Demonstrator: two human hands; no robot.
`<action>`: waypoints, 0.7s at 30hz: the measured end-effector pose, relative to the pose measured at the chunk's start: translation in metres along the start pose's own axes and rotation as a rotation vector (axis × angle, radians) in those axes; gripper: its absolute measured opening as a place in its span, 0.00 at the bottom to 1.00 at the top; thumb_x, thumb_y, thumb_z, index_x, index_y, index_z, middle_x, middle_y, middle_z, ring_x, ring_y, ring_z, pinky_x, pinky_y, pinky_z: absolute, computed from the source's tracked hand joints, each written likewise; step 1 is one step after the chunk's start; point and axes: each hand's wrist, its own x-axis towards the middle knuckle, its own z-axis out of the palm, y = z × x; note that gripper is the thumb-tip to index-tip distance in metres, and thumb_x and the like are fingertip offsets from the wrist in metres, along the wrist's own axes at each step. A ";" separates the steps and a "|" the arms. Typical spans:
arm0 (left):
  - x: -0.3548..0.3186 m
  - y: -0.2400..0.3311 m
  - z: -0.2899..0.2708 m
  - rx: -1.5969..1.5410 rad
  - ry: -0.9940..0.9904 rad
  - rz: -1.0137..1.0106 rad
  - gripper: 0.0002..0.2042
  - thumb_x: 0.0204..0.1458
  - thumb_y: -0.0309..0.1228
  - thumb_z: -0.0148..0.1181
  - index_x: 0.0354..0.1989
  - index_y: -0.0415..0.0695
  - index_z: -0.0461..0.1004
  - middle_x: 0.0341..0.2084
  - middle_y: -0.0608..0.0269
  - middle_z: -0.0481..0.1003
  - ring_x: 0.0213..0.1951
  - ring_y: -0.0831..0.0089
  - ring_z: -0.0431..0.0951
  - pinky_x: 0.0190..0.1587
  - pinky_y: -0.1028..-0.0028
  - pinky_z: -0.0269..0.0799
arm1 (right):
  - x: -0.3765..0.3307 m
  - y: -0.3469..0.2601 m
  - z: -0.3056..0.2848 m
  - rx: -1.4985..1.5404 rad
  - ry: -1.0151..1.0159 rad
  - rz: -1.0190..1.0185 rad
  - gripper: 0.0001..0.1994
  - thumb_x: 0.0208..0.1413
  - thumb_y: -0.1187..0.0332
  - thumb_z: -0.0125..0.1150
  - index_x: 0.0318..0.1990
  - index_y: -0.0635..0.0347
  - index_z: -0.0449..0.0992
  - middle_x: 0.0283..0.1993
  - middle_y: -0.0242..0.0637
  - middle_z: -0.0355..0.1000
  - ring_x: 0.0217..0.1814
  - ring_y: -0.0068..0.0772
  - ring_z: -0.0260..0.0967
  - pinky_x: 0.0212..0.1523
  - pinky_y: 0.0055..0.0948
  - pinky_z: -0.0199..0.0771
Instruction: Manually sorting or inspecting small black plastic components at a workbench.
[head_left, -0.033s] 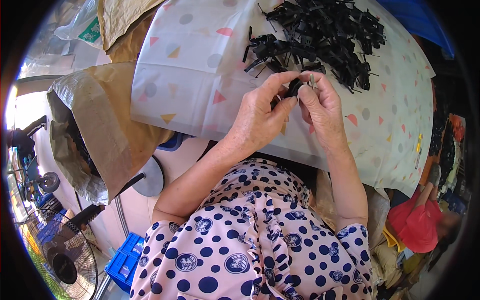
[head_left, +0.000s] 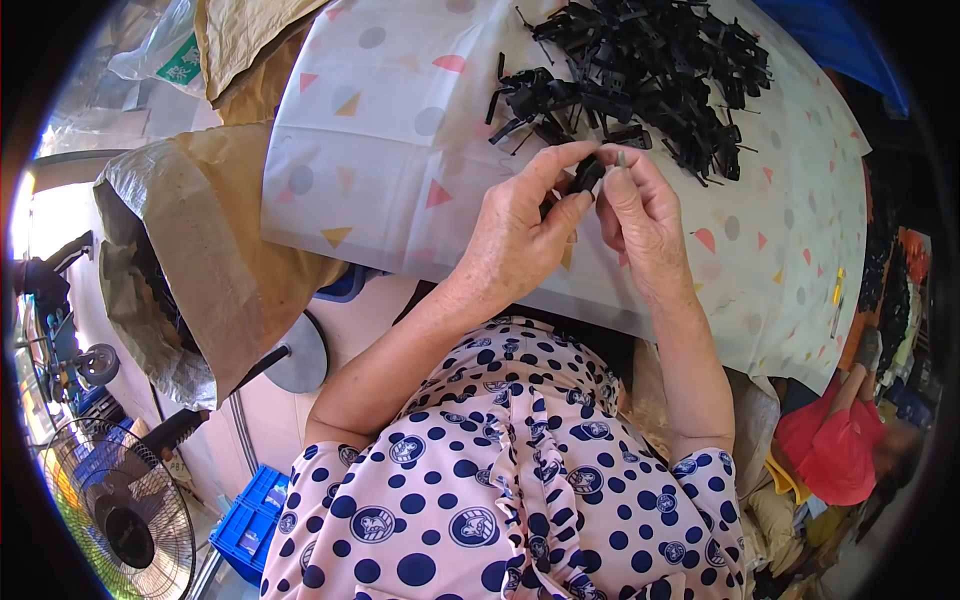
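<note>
Between the thumb and fingers of my left hand (head_left: 525, 220) is a small black plastic part (head_left: 588, 174), mostly covered by the fingers. My right hand (head_left: 645, 215) meets it from the right, thumb and index finger pinched. A thin, pale metallic sliver (head_left: 621, 158) shows at the right fingertips; its kind is too small to make out. Both hands are held above the near part of the table, just in front of a heap of black plastic parts (head_left: 650, 75) with thin protruding pins or arms.
A patterned white cloth (head_left: 390, 160) covers the table. Left of it stands an open brown paper sack (head_left: 225, 230) with dark contents. A fan (head_left: 130, 530) and a blue crate (head_left: 250, 520) are at lower left. Another person in red (head_left: 830, 440) is at right.
My right thumb has drawn slightly away from the black part, so more of that part shows. The left hand stays almost still.
</note>
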 end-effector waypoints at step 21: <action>0.016 -0.002 0.018 0.351 0.183 0.221 0.17 0.52 0.16 0.52 0.51 0.40 0.71 0.33 0.61 0.75 0.27 0.79 0.72 0.31 0.80 0.71 | 0.009 0.013 0.002 0.122 -0.011 0.045 0.16 0.65 0.63 0.47 0.56 0.61 0.64 0.25 0.21 0.62 0.21 0.09 0.53 0.20 0.13 0.52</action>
